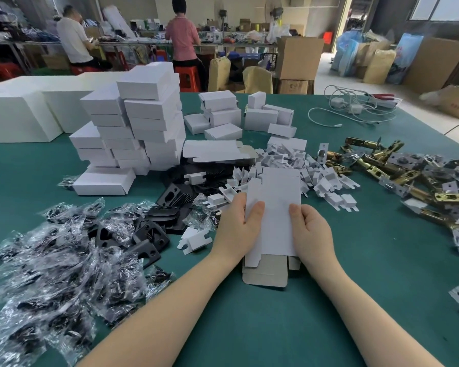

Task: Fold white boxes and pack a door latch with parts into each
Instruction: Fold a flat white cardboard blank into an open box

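A flat white box blank (276, 221) is held over the green table, its grey inner flap hanging toward me. My left hand (236, 229) grips its left edge with the thumb on top. On the right edge my right hand (312, 231) grips it the same way. Brass door latches (398, 170) lie in a heap at the right. Small white card inserts (297, 168) are piled just beyond the blank. Black plates (175, 197) and clear bags of parts (59, 260) spread across the left.
A tall stack of folded white boxes (133, 131) stands at the left back, with more boxes (223, 115) behind the flat blanks (217, 152). White cables (355, 109) lie at the far right. Two people work at a bench in the background.
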Available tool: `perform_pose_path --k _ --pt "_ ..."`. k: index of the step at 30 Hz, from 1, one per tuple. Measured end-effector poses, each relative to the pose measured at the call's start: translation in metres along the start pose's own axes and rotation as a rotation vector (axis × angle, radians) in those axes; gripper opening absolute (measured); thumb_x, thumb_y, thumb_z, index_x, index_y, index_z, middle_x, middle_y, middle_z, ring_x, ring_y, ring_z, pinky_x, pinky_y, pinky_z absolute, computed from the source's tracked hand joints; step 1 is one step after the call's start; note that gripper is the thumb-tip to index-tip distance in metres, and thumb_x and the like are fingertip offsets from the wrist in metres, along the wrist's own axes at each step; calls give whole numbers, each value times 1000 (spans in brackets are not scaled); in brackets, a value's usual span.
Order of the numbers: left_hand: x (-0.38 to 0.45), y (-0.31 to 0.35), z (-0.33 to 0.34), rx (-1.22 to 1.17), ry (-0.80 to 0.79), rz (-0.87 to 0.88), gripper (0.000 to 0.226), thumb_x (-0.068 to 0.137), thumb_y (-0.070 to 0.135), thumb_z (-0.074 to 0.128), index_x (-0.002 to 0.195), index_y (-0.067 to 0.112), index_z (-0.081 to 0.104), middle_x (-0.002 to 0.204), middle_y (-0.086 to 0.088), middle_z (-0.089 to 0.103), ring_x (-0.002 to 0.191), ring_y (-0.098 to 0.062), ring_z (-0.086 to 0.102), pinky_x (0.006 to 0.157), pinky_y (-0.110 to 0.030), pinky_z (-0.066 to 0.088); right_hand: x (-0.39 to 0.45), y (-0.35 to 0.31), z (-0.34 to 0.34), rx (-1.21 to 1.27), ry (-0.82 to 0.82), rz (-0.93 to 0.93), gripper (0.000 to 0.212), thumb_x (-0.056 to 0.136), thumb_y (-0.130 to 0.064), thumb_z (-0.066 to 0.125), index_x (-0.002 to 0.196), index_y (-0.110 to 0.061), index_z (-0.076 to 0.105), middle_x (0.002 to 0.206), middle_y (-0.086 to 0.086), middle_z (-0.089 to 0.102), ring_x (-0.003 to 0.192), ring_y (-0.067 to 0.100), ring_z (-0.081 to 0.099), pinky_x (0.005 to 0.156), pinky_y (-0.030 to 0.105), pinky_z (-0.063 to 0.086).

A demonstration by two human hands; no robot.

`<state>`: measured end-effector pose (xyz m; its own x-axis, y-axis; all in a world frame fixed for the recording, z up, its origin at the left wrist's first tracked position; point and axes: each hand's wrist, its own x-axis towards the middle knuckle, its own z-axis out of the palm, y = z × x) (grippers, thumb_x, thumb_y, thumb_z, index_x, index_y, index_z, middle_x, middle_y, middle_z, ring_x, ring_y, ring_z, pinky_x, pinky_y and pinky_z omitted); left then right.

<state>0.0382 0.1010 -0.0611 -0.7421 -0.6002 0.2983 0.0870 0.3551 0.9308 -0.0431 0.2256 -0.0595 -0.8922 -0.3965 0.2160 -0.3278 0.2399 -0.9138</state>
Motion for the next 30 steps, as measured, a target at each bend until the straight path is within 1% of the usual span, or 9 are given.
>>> perform_pose_path --k 3,7,11,14,17,19,25,28,30 --pt "-3 2 2 15 13 25 28 92 43 49 104 18 56 96 4 68 89 -13 63 79 -35 52 1 0 0 -6 1 -3 39 102 -30 46 73 -4 48 64 -1 47 53 5 36 48 17 32" --pt "-5 3 1 4 46 -2 12 97 36 51 99 25 56 90 17 66 81 1 60 71 -17 49 -1 0 -1 42 5 8 38 101 -34 47 69 -14 51 57 -13 43 51 3 36 48 15 32" --pt "-1 4 -2 -72 93 -48 26 100 30 51 103 4 54 95 -12 64 85 -27 59 78 -39 49 -5 -1 -1 35 6 -4 29 100 -34 49 75 -23 58 58 -14 48 52 0 39 49 12 34" --pt "-4 8 -1 -163 70 -85 41 95 39 49 98 -2 49 80 -10 51 70 -19 44 67 -35 40 -5 -2 -1 40 11 -16 27 101 -32 48 77 -23 57 56 -17 51 52 -1 42 50 10 36" --pt "-4 6 0 -90 77 -65 24 100 30 48 92 7 51 76 -7 51 67 -8 44 62 -24 38 -4 -1 -2 52 13 -18 26 101 -29 49 77 -21 56 58 -13 52 53 -1 42 50 11 36" --pt "-4 6 0 -26 69 -35 15 102 22 47 88 19 50 76 6 53 65 -2 45 60 -16 38 -2 0 -2 61 3 -5 26 101 -28 50 78 -19 56 63 -7 52 52 0 42 50 11 36" --pt "-2 5 0 -152 26 -72 23 104 25 45 87 9 48 77 -8 48 71 -13 42 66 -30 37 -2 2 -2 80 1 2 25 100 -30 50 79 -22 59 59 -13 53 54 -1 45 51 10 36" --pt "-2 6 -3 -291 -12 -104 19 101 24 46 86 24 57 73 16 59 68 -1 52 63 -12 42 -2 1 -4 99 74 8 24 101 -32 47 80 -26 58 61 -20 57 58 -5 48 52 7 36" --pt "-2 5 -4 -326 -75 -115 14 95 28 52 102 28 64 89 22 70 83 4 62 71 -10 47 -2 0 -6 132 139 19 28 101 -33 45 75 -30 52 61 -26 55 58 -7 48 52 8 35"
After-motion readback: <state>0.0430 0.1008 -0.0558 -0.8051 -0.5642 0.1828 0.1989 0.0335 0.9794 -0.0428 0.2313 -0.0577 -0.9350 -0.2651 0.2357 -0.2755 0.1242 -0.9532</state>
